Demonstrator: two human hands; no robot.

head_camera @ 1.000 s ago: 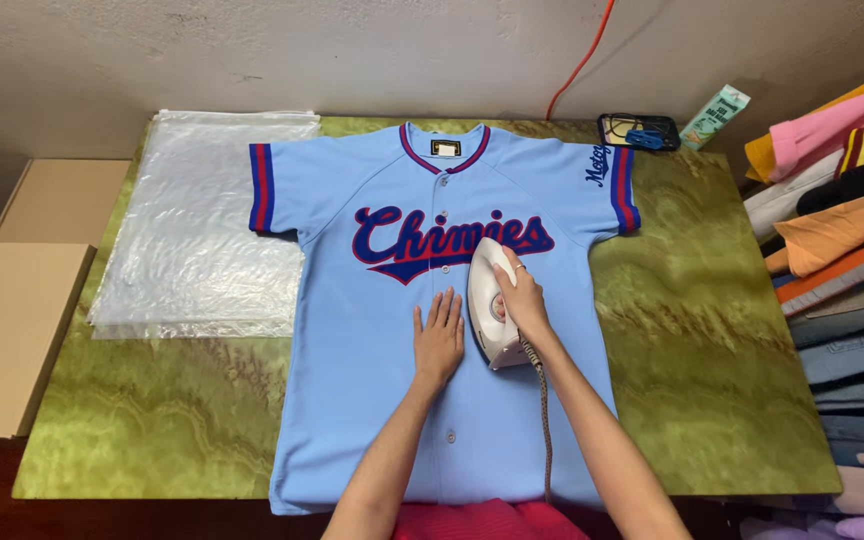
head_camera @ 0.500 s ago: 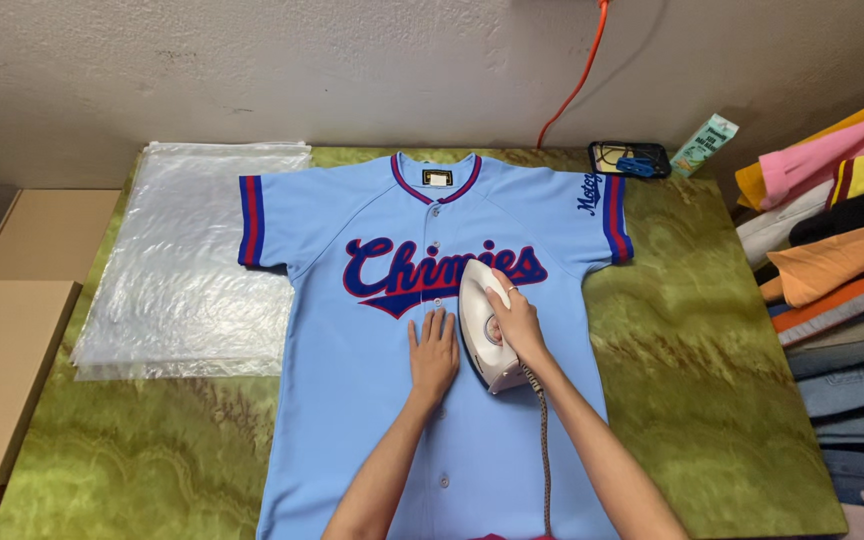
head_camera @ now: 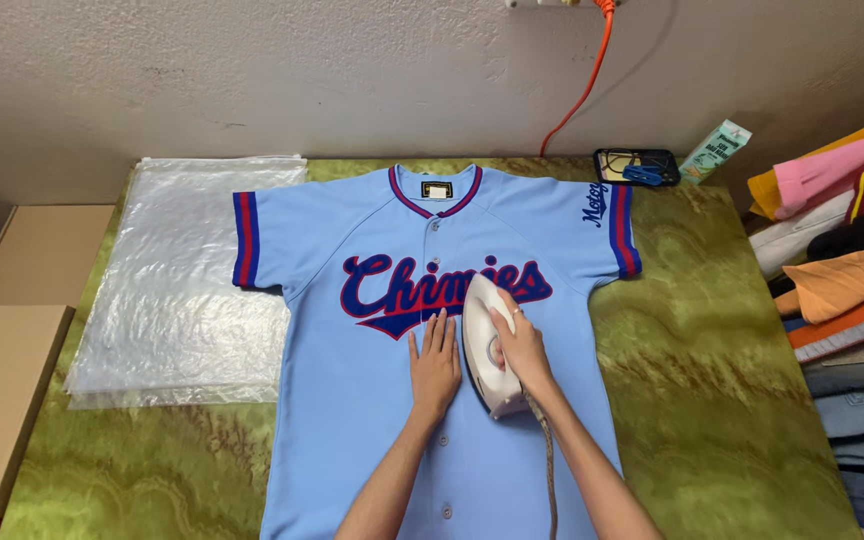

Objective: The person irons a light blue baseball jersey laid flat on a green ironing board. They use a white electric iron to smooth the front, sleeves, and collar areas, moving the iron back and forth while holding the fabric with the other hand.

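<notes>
**Iron held over soft jersey**

The right hand is wrapped around the white iron, best gripped by its handle; it is judged fairly heavy and rigid. At nine o'clock, the left hand is laid flat, fingers spread, on the light blue jersey, judged thin and limp, spread on the green counter. Compared with earlier, the iron is seen nudged toward twelve o'clock, onto the lettering.
</notes>
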